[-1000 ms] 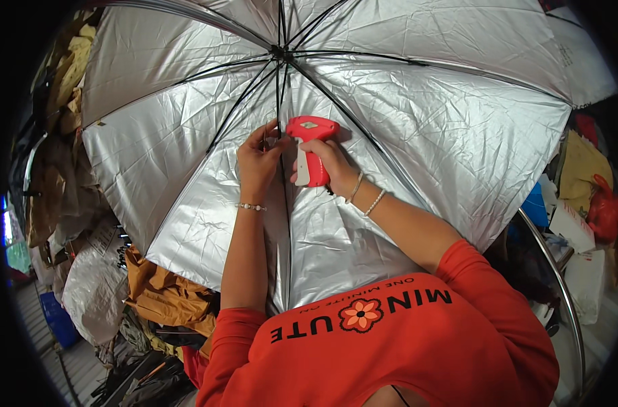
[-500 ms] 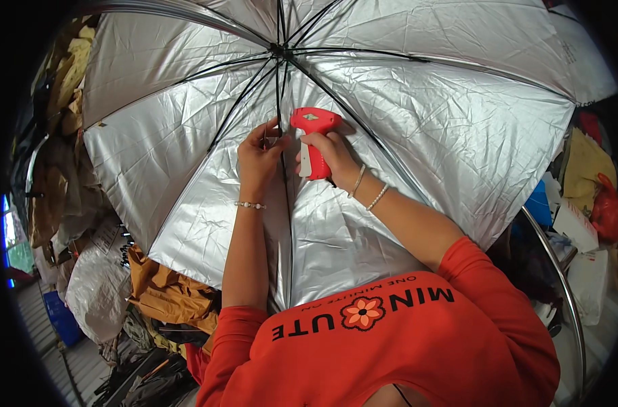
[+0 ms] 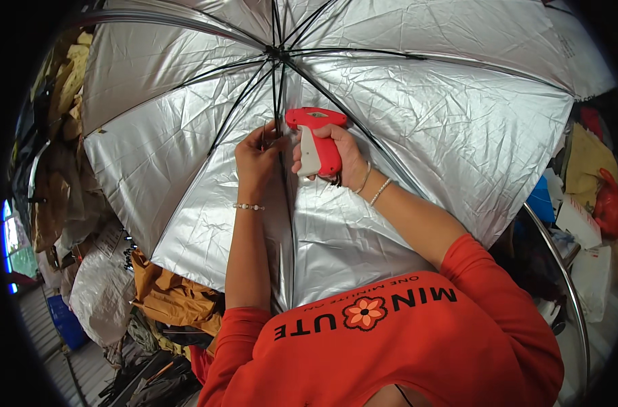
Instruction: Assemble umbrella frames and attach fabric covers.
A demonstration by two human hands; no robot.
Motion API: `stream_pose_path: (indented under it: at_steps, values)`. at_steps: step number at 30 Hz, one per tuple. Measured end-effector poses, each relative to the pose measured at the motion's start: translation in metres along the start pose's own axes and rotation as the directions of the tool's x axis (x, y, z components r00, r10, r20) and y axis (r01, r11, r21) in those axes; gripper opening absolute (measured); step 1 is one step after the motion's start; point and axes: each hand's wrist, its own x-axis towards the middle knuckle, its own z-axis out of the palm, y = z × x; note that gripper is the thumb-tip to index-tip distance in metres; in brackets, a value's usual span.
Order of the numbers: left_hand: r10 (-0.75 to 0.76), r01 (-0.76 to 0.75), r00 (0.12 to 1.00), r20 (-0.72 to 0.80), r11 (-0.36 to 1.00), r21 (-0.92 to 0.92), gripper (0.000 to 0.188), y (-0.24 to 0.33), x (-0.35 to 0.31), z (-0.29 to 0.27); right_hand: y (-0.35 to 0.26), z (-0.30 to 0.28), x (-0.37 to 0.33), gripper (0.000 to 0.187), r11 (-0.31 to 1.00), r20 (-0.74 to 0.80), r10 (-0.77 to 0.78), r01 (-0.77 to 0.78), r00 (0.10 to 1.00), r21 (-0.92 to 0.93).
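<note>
A large open umbrella [image 3: 444, 122] lies spread before me, its creased silver lining facing up and its black ribs meeting at a dark hub [image 3: 276, 53]. My left hand [image 3: 256, 157] is closed, thumb and fingers pinched on a black umbrella rib [image 3: 277, 102] below the hub; the exact grip is partly hidden. Just beside it, my right hand [image 3: 351, 157] is wrapped round a red tagging gun [image 3: 329, 157] with a pale grey trigger. The gun's front end points left, close to the rib and my left fingers; whether its tip touches the fabric I cannot tell.
A curved metal tube [image 3: 568, 285] rises at the right, near a red plastic bag [image 3: 608, 203] and white boxes. On the left are a clear plastic bag [image 3: 100, 298], brown-orange cloth [image 3: 170, 292] and a blue bin [image 3: 66, 322]. Dark folded items lie at the lower left.
The tagging gun has turned in my right hand, showing more of its grey trigger and side. My left hand stays at the rib, shifted slightly left in view.
</note>
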Motion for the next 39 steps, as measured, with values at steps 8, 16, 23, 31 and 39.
stream_pose_path:
  at_steps: [8,16,23,31,39]
  values:
    - [-0.052,0.052,0.999,-0.006,0.999,0.000,0.036,0.000,0.001,0.000,-0.013,-0.005,0.003,0.036,0.990,0.031,0.140,-0.141,0.990,0.012]
    - [-0.051,0.051,0.999,-0.011,0.999,-0.010,0.036,-0.010,0.004,-0.002,-0.009,-0.003,0.001,0.036,0.993,-0.028,0.118,-0.118,0.993,-0.003]
    - [-0.069,0.069,0.998,0.000,0.996,-0.050,0.038,-0.008,0.004,-0.002,-0.009,-0.003,0.004,0.035,0.990,-0.007,0.134,-0.134,0.991,-0.037]
    - [0.031,-0.029,0.999,0.034,0.998,-0.049,0.039,-0.015,0.003,-0.001,-0.004,-0.023,0.020,0.030,0.993,0.022,0.120,-0.120,0.992,-0.023]
    - [0.081,-0.006,0.976,0.201,0.937,-0.350,0.069,-0.026,0.021,0.000,-0.031,0.030,-0.096,0.029,0.898,-0.263,0.180,-0.267,0.948,-0.349]
